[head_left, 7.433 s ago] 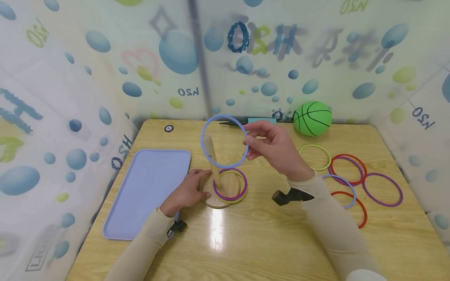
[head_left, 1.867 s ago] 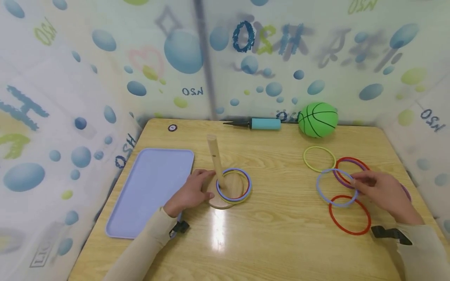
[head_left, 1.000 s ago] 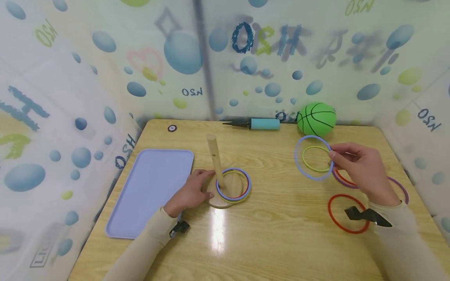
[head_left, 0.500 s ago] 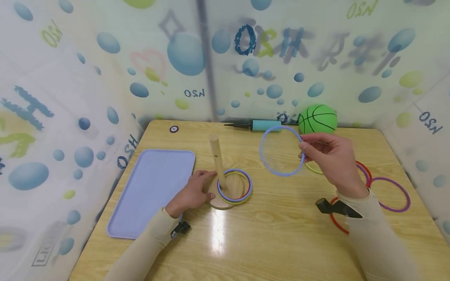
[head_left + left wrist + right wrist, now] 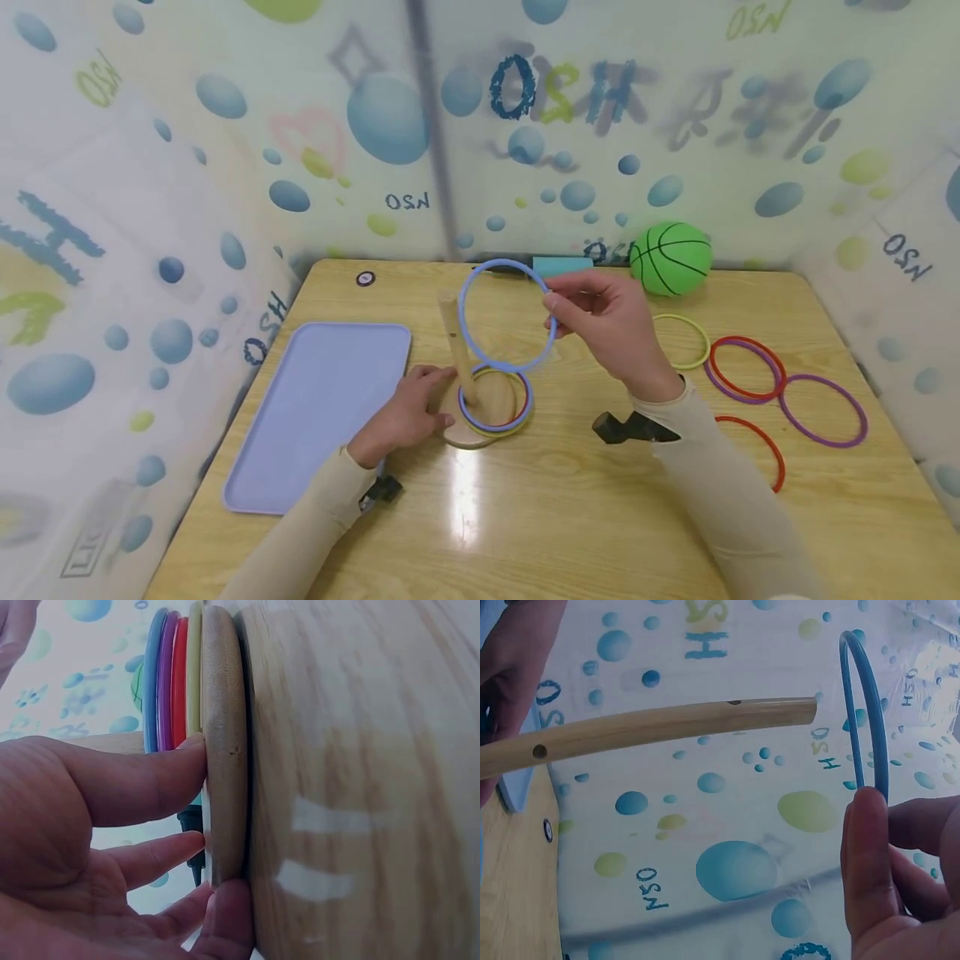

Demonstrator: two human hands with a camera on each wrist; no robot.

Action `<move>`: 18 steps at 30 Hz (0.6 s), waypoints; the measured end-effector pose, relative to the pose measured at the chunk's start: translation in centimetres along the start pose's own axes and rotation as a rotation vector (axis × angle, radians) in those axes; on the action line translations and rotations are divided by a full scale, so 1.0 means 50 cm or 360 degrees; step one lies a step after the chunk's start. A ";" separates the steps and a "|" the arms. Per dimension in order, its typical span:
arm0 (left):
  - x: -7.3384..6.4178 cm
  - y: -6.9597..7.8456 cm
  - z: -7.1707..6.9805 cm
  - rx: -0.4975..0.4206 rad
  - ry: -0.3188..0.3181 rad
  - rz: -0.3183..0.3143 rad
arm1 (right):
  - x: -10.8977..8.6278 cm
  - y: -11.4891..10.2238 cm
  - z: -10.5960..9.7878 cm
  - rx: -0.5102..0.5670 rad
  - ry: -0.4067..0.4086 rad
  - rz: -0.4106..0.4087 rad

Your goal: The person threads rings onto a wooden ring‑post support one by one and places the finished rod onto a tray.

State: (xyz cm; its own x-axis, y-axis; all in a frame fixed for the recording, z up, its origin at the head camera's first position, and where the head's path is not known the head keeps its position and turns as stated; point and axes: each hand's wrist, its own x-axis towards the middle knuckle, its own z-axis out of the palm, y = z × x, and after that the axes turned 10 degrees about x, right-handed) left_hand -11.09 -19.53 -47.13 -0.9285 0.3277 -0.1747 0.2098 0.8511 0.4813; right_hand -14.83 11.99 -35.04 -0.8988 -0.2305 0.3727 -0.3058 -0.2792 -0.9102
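Observation:
My right hand (image 5: 611,325) pinches a blue ring (image 5: 462,307) between thumb and fingertips, holding it up just right of the top of a wooden peg (image 5: 454,333). In the right wrist view, the ring (image 5: 877,724) hangs beyond the free end of the peg (image 5: 682,727), apart from it. Around the peg's foot lies a stack of rings (image 5: 531,400); the left wrist view gives blue on top, then purple, red and yellow. My left hand (image 5: 405,414) rests on the round wooden base (image 5: 468,435), its thumb and fingertips pressing the base's face and rim.
On the right lie a yellow ring (image 5: 707,342), two red rings and two purple rings (image 5: 862,417), some overlapping. A green ball (image 5: 671,258) and a teal hand pump (image 5: 562,266) stand along the back. A lilac tray (image 5: 315,400) sits left; a small round disc (image 5: 365,278) lies behind it.
My right hand has picked the blue ring off the table at right and carried it left to the peg. The earlier blue ring now tops the stack. My left hand stays put.

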 end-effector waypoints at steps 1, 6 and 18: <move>0.000 0.000 0.000 -0.0001 -0.0001 0.0002 | 0.005 0.004 0.008 0.0004 -0.0004 0.0008; -0.002 0.002 -0.002 -0.0015 -0.0007 0.0010 | 0.027 0.026 0.040 0.0040 -0.0028 0.0077; -0.001 0.002 -0.003 -0.0014 0.0000 -0.0021 | 0.032 0.090 0.065 0.0017 -0.0050 0.0405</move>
State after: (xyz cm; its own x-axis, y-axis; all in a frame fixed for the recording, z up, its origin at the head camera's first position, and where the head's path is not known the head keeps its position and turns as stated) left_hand -11.06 -19.54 -46.97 -0.9311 0.3164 -0.1813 0.1947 0.8517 0.4865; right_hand -16.62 7.33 -37.95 -0.9363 -0.3234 0.1374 -0.0675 -0.2183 -0.9735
